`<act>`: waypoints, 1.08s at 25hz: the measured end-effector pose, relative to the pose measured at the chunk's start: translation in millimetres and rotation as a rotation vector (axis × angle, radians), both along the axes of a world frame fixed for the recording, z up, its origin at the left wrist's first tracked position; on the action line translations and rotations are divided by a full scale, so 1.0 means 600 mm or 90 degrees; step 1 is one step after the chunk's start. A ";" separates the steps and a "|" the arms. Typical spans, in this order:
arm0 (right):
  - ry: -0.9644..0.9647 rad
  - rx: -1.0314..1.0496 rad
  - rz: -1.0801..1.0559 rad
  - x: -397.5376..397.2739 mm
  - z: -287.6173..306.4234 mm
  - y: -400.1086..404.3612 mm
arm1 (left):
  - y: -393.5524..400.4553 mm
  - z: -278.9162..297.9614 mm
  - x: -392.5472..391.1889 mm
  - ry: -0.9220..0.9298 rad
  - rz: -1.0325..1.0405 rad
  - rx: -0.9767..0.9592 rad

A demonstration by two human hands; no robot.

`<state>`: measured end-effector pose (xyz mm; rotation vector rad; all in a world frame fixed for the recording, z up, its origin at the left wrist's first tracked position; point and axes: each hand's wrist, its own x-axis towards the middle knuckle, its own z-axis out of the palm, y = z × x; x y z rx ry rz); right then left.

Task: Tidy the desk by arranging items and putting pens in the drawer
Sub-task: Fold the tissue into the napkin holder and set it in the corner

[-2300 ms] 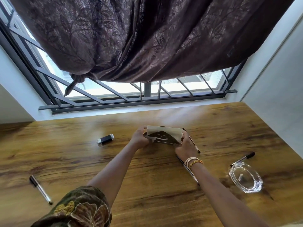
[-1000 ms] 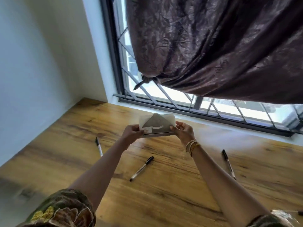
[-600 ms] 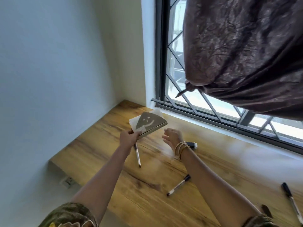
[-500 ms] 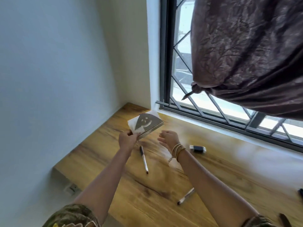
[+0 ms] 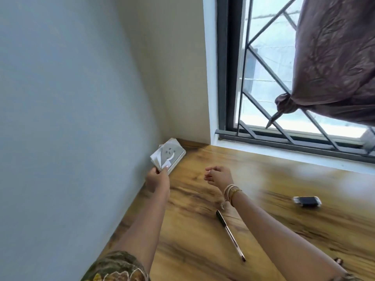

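My left hand [image 5: 157, 179] grips the near corner of a metal napkin holder [image 5: 169, 155] with a smiley cut-out and white napkins in it, held at the desk's far left corner by the wall. My right hand [image 5: 218, 176] hovers just right of it, holding nothing, fingers loosely curled and apart. A pen [image 5: 230, 235] with a black cap lies on the wooden desk [image 5: 274, 199] beneath my right forearm. No drawer is in view.
A small black and silver lighter-like object [image 5: 307, 201] lies on the desk to the right. A white wall [image 5: 71, 118] bounds the desk on the left. A barred window [image 5: 263, 88] with a knotted brown curtain [image 5: 334, 67] runs along the back.
The napkin holder has travelled from the desk's middle to the far left corner. My right hand has let go of it; only my left hand holds it now. The view swung left.
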<state>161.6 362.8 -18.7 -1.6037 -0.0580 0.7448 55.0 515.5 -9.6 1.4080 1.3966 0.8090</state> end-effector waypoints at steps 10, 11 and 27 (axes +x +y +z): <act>-0.063 -0.045 -0.096 0.037 -0.067 -0.041 | 0.038 -0.045 0.065 -0.036 0.037 0.014; -0.084 -0.065 -0.092 0.035 -0.067 -0.044 | 0.043 -0.051 0.068 -0.024 0.033 0.017; -0.283 -0.163 -0.033 -0.020 -0.054 -0.122 | 0.047 -0.075 0.063 0.090 -0.020 0.045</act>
